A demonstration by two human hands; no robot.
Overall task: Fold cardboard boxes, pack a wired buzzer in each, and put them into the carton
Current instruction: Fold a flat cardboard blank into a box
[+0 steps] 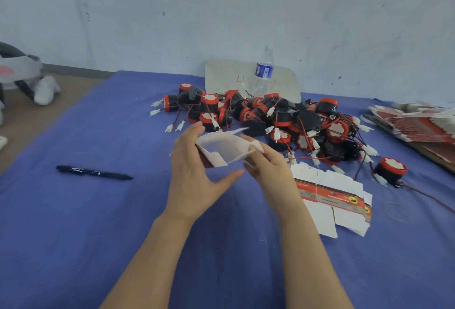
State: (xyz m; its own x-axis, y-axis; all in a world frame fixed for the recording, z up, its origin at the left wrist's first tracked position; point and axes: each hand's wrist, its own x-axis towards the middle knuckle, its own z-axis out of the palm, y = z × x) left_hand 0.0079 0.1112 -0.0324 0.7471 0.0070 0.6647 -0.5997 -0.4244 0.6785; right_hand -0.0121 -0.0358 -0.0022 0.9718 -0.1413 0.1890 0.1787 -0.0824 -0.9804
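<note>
Head view, near to far.

- Both forearms are entering from the bottom edge, cut off below the elbows, over a blue cloth (98, 234) covering the table.
- Left hand (194, 175) is curving its fingers round the left end of one half-folded box (224, 147). Its fingertips are hiding behind the white wall. Its thumb is stretching wide underneath, apart from the card.
- Right hand (268, 163) is pinching the box's right flap between thumb and forefinger. The other fingers are tucking under, hard to make out.
- The box is hanging in the air between the hands, white inside showing, open side facing up, just in front of the buzzer pile.
- One black pen (93, 172) is lying on the cloth, well left of the hands.
- Flat box blanks (337, 200) are lying beside the right wrist, overlapping. At least two, exact number unclear.
- One buzzer (391, 169) is sitting alone to the right, its red wire trailing off toward the frame edge.
- Buzzer pile (270, 116) is sprawling behind the hands, red-and-black bodies tangling with wires and white plugs. Too tangled for a count.
- A stack of blanks (418, 124) is running off the right edge, blurred.
- One water bottle (264, 72) is standing upright behind the pile, in front of a pale sheet (221, 77) leaning on the wall.
- A plush toy (22, 72) is showing partly at the left edge.
</note>
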